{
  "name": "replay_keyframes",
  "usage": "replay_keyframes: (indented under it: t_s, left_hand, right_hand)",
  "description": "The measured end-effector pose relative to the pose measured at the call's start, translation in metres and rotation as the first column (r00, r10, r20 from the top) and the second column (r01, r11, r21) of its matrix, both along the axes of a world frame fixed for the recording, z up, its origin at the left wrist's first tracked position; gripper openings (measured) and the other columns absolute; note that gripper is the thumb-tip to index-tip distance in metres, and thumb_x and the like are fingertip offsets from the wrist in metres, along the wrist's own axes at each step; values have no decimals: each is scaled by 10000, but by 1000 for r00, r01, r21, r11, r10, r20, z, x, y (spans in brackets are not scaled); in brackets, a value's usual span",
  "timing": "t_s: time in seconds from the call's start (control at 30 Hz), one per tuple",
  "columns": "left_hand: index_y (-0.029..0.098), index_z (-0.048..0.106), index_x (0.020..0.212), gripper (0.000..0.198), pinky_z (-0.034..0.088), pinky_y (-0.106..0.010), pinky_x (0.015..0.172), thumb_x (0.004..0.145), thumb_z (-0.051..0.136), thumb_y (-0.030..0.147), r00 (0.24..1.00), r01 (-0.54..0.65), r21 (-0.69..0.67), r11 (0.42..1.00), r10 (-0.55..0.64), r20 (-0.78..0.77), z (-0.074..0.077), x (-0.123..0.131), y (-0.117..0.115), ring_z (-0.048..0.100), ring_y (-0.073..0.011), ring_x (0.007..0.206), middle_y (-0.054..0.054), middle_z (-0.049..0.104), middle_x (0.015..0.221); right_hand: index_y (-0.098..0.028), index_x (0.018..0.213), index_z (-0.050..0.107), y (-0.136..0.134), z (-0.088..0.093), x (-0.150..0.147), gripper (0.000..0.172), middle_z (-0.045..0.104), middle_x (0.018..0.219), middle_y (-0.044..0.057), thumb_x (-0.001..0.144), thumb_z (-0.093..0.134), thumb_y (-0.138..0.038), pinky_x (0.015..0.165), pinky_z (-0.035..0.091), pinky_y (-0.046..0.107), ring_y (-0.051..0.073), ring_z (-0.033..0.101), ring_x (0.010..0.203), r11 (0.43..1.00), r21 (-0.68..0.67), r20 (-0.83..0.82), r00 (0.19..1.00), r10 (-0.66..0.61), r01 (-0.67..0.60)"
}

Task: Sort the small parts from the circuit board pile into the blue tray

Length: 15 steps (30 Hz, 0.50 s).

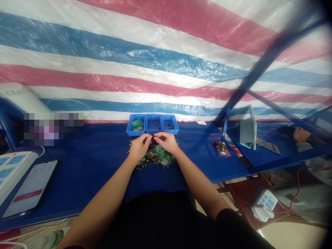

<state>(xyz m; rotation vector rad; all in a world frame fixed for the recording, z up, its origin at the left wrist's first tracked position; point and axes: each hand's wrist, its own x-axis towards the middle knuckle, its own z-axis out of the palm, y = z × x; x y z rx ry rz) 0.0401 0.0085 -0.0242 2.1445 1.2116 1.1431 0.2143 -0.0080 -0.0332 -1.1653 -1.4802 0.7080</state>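
Both hands are parked right over a messy pile of small green circuit boards with gold pins [155, 157] on the dark blue table top [98, 162]. The left hand [138, 146] and the right hand [168, 141] meet fingertip to fingertip, pinching some tiny dark part [154, 138] between them, just above the far edge of the pile; it's too small and blurry to say what it is, but both sets of fingers look pinched shut on it rather than relaxed. Just behind the hands sits a row of three small blue plastic bins [152, 124], the left one with green stuff in it, the other two with a few dark bits. Off to the left there's a black smartphone with a lit screen [32, 186] beside a white power strip [11, 169], and to the right a small red and green box [222, 148] and a grey folding tablet stand [248, 129]. Honestly the risky bit here is the size of that part: a two-handed pinch on something that tiny could slip, and if it drops into the pile it'd be a pain to find. The pins could also snag a finger or get bent if a wrist presses down on the heap.
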Motion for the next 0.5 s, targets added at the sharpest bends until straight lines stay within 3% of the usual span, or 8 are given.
replay_keyframes:
  t_s: [0.17,0.5]
  left_hand:
    - [219,626,1093,303,498,-246,685,901,522,428,998,23,-22,999,-22,56,-1,-1,0,687,-169,769,-24,729,842]
    - [209,635,1002,279,460,-232,633,932,467,419,1000,2,-1,1000,-2,-11,1,1,0,645,-136,636,2,700,733]
  right_hand:
    - [-193,951,732,1,0,1,273,739,899,64,804,654,-410,695,549,301,179,674,738,1000,10,-12,1000,-7,8]
    - [-187,967,730,-1,1,-1,294,736,888,67,796,658,-416,662,543,294,170,659,707,1000,9,-8,1000,2,-2]
